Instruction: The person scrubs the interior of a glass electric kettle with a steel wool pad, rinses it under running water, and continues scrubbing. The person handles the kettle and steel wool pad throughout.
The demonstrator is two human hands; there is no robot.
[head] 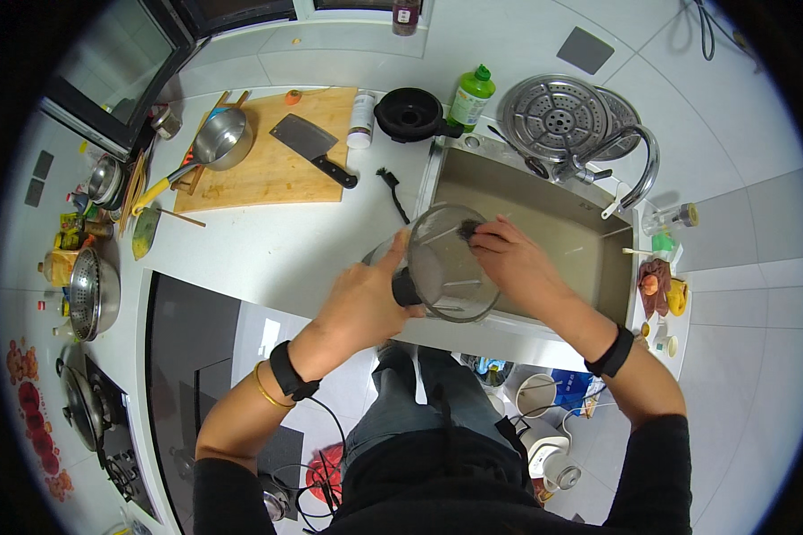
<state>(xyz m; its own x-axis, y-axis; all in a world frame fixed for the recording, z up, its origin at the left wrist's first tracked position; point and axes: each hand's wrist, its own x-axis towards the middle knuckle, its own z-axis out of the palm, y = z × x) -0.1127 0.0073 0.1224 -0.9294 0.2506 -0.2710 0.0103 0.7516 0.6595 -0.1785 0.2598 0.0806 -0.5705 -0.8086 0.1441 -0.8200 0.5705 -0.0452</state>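
Observation:
My left hand (368,297) grips the black handle of a clear blender jar (452,287), which is tilted with its wide mouth facing me at the sink's near left corner. At the jar's mouth, my right hand (508,257) pinches a small dark scrubber (468,229) against or just inside the rim; contact with the wall cannot be told. A rectangular sink (542,200) lies behind the jar. To the jar's upper left, a small black brush (391,187) rests on the white counter.
A cleaver (308,140) lies on the wooden cutting board (261,180), beside a saucepan (224,140) with a yellow handle. Behind the sink stand a green detergent bottle (472,97), perforated steamer plates (555,117) and a curved faucet (642,164). A black round pan-like item (408,114) sits left of the bottle.

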